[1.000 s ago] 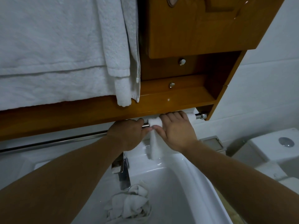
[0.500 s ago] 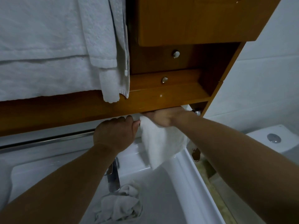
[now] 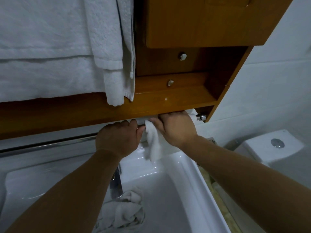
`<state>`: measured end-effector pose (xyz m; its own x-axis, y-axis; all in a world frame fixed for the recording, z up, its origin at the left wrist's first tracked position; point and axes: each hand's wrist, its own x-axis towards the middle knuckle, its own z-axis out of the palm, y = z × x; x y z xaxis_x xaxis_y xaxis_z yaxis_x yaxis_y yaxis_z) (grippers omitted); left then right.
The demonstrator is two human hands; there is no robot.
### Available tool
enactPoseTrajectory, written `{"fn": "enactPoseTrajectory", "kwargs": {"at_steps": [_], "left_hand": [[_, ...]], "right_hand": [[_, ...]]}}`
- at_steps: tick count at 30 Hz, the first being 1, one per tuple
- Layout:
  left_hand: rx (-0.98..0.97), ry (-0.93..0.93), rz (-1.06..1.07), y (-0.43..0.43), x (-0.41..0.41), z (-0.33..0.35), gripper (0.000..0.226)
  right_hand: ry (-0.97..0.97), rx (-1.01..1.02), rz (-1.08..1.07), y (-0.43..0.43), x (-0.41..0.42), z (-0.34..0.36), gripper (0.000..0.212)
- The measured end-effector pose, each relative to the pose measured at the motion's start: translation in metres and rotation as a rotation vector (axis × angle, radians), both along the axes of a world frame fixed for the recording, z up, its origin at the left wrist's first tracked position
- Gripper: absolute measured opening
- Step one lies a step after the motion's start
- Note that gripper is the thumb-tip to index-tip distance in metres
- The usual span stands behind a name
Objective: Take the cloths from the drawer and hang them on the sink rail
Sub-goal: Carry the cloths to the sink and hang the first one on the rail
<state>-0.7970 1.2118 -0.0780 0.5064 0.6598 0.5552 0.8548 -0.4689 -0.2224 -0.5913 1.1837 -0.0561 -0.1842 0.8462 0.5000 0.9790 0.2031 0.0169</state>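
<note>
A small white cloth (image 3: 154,145) hangs over the chrome rail (image 3: 50,144) that runs under the wooden cabinet. My right hand (image 3: 176,128) lies over the cloth at the rail's right end, fingers curled over the bar and holding the cloth. My left hand (image 3: 117,138) is beside it on the left, fingers curled round the rail and touching the cloth's edge. A second crumpled white cloth (image 3: 122,214) lies in the sink basin below the tap. The drawer is not in view.
White sink (image 3: 193,190) below, with a chrome tap (image 3: 116,184) at its middle. Big white towels (image 3: 50,47) hang at upper left. The wooden cabinet (image 3: 193,22) has two small knobs. A white toilet cistern (image 3: 272,148) stands at right.
The cloth, spread wide half a second ago, now hangs bunched and narrow over the rail. My right hand came back on top of the rail; my left hand stayed at the rail.
</note>
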Motion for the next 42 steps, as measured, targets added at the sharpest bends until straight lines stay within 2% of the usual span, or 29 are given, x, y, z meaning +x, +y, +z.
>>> {"fn": "enactPoseTrajectory", "kwargs": {"at_steps": [4,8,12,13,16,18,20,23,27,29,33,35,39,42], "left_hand": [[-0.017,-0.010,-0.017,-0.001,-0.001,0.000,0.047],[-0.041,-0.031,-0.027,-0.002,-0.001,0.002,0.048],[-0.048,-0.031,-0.036,-0.002,0.000,0.002,0.046],[-0.055,-0.028,-0.040,-0.002,-0.001,0.002,0.045],[-0.072,-0.020,-0.049,-0.003,-0.001,0.001,0.044],[-0.079,-0.010,-0.057,-0.004,-0.003,0.004,0.042],[-0.094,-0.003,-0.078,-0.004,-0.005,0.006,0.039],[-0.144,-0.005,-0.100,-0.007,-0.008,0.009,0.040],[-0.196,-0.012,-0.095,-0.020,-0.013,0.012,0.034],[-0.231,0.028,-0.085,-0.029,-0.019,0.018,0.039],[-0.293,-0.020,-0.143,-0.054,-0.025,0.036,0.051],[-0.293,0.011,-0.199,-0.075,-0.028,0.039,0.052],[-0.325,0.101,-0.244,-0.109,-0.045,0.024,0.054],[-0.369,0.110,-0.200,-0.128,-0.061,0.008,0.053]], "right_hand": [[-0.077,-0.052,-0.041,-0.015,-0.008,-0.004,0.065],[-0.061,-0.060,-0.078,-0.007,-0.013,-0.001,0.064],[-0.095,-0.241,-0.054,0.013,-0.013,0.011,0.073],[-0.041,-0.295,-0.073,0.018,-0.014,0.013,0.069],[0.261,-0.430,-0.122,0.027,-0.015,0.018,0.036],[0.322,-0.486,-0.124,0.029,-0.016,0.020,0.026],[0.241,-0.404,-0.104,0.030,-0.016,0.017,0.028],[0.091,-0.273,-0.098,0.025,-0.018,0.009,0.045],[0.060,-0.261,-0.108,0.016,-0.020,0.013,0.051],[0.029,-0.294,-0.101,0.012,-0.023,0.021,0.055],[0.065,-0.365,-0.090,0.010,-0.023,0.021,0.038],[0.100,-0.383,-0.118,0.012,-0.024,0.021,0.038],[0.083,-0.417,-0.146,0.008,-0.030,0.026,0.058],[0.155,-0.376,-0.165,-0.005,-0.031,0.027,0.049]]}}
